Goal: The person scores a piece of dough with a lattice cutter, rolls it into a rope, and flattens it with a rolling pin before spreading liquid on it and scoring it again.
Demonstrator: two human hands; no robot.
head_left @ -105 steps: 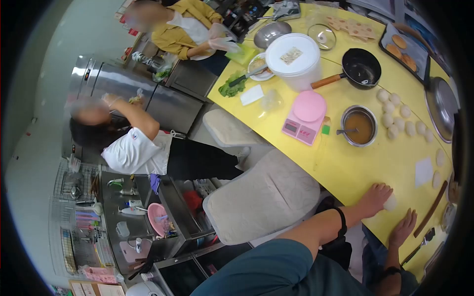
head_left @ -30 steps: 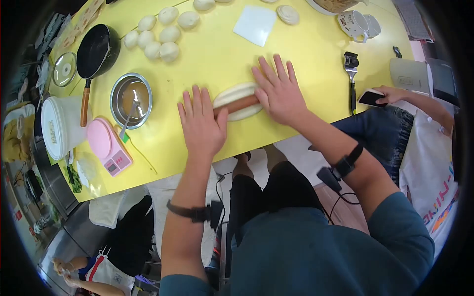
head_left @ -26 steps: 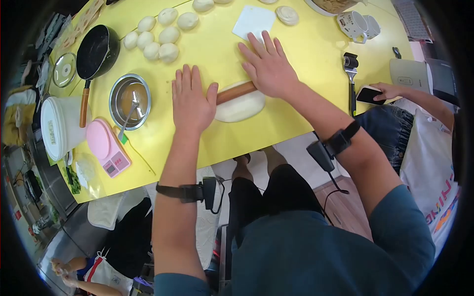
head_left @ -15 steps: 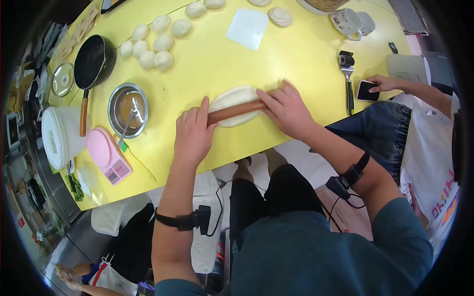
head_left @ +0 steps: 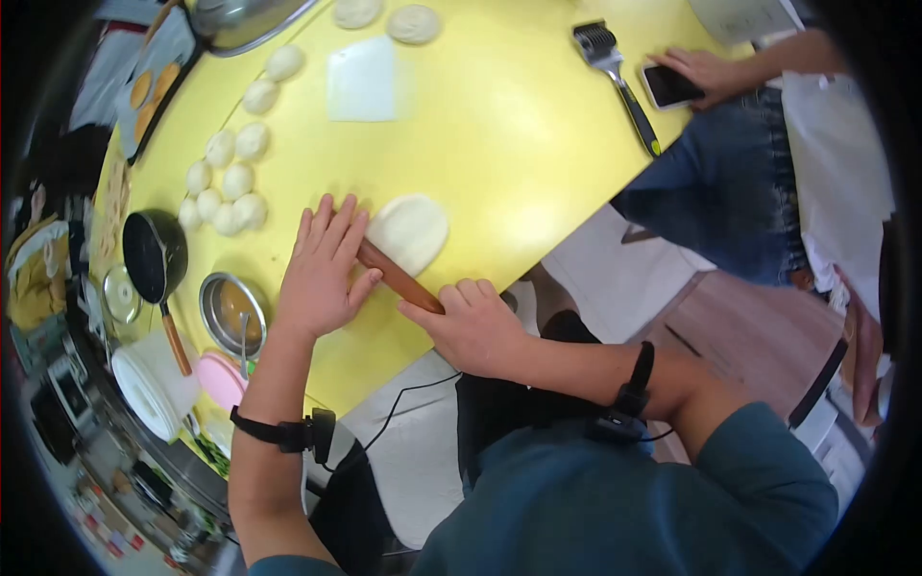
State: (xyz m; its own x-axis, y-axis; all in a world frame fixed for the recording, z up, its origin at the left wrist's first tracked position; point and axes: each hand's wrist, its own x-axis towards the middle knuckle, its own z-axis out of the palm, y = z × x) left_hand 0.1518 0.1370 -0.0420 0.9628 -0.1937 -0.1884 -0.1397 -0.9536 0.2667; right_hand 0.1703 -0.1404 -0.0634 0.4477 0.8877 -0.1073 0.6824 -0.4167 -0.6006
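A wooden rolling pin (head_left: 396,278) lies slantwise along the lower left edge of a flattened, roundish piece of dough (head_left: 411,232). My left hand (head_left: 324,274) rests over the pin's upper left end, its fingers stretched out and its thumb apart. At the lower right end, my right hand (head_left: 477,326) has its fingers closed on the pin. My palms hide both ends of the pin.
Several dough balls (head_left: 252,141), a white square sheet (head_left: 362,81), a black pan (head_left: 154,254) and a metal bowl (head_left: 233,312) stand on the yellow table (head_left: 499,144). At the right, another person's hand (head_left: 706,75) touches a phone (head_left: 672,86) near a roller cutter (head_left: 615,72).
The view has turned and shifted. The pin has swung from nearly level to a steep slant and now lies at the dough's edge, not across its middle. The dough looks rounder.
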